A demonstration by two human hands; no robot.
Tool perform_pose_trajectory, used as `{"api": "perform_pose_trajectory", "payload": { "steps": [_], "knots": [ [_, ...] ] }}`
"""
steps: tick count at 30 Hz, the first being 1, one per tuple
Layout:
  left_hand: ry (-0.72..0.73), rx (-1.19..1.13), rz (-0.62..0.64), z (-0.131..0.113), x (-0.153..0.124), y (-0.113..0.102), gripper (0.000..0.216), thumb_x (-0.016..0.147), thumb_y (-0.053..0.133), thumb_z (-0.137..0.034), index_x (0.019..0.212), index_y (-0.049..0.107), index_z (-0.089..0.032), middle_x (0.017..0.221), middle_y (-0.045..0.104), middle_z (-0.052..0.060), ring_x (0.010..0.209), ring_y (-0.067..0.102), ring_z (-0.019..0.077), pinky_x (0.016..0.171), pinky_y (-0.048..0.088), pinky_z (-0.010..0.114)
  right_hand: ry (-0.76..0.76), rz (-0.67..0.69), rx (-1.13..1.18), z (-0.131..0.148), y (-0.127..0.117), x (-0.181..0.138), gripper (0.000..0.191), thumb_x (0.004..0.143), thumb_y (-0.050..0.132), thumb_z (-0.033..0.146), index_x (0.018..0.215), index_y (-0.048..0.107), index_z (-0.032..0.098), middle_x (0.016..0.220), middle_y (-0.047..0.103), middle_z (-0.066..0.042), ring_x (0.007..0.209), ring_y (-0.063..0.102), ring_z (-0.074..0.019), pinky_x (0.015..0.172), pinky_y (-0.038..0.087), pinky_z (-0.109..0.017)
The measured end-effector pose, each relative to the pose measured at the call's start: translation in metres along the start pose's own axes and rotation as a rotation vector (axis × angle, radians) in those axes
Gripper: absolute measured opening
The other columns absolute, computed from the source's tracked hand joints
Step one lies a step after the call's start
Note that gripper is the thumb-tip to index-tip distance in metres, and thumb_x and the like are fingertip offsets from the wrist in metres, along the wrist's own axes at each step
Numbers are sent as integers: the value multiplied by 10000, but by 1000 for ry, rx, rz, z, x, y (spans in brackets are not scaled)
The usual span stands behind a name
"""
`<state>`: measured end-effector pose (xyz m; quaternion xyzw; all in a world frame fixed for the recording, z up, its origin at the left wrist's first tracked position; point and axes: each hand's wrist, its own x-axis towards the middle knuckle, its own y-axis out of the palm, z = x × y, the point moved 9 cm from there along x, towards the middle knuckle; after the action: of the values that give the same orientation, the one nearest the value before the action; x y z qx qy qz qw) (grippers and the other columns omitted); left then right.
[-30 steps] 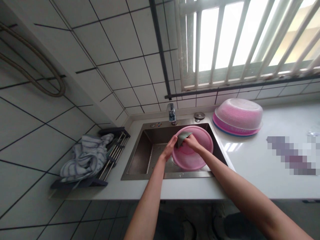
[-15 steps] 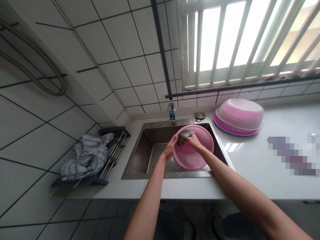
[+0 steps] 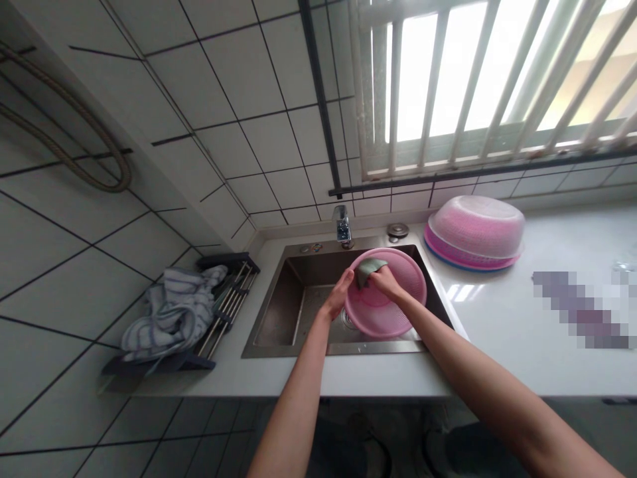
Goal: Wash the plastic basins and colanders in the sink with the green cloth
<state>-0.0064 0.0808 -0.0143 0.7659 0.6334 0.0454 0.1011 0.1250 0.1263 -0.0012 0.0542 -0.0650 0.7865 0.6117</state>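
A pink plastic colander (image 3: 405, 312) is held tilted over the metal sink (image 3: 279, 309), its open side facing me. My left hand (image 3: 341, 292) grips the colander's left rim, with the thumb at the edge and the other fingers partly hidden. Inside the colander, my right hand (image 3: 384, 281) is closed on a grey-green cloth (image 3: 369, 268), which lies against the upper left of the inner wall. The right fingertips are covered by the cloth.
A chrome faucet (image 3: 342, 226) rises behind the sink, with a drain plug (image 3: 397, 230) to its right. Upturned stacked pink basins (image 3: 475, 232) stand on the right counter. At left, a striped towel (image 3: 174, 312) lies on a dark rack (image 3: 231, 299).
The cloth and my right hand have shifted very slightly within the colander. My left hand keeps its hold on the rim.
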Motion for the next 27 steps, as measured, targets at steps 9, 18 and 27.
{"api": "perform_pose_trajectory", "payload": {
  "steps": [9,18,27],
  "knots": [
    [-8,65,-78,3,-2,-13,718,887,678,-721,1386,689,-206,1486,648,120,1455,516,353,1281,298,501,-69,270,20,5,38,-13,154,693,589,261,825,629,192,842,694,-41,759,601,-194,707,520,-296],
    [-5,50,-94,4,-1,-14,694,869,712,-704,1382,700,-238,1519,626,97,1518,443,344,1305,246,491,-11,214,-28,-7,30,-9,92,702,584,220,791,598,199,790,658,-28,674,565,-170,653,501,-290],
    [-12,32,-37,-1,-1,-3,746,874,689,-727,1419,679,-218,1479,656,114,1459,512,363,1281,295,523,-38,123,2,-1,12,-1,169,769,583,298,873,637,175,838,683,-48,700,577,-173,657,506,-284]
  ]
}}
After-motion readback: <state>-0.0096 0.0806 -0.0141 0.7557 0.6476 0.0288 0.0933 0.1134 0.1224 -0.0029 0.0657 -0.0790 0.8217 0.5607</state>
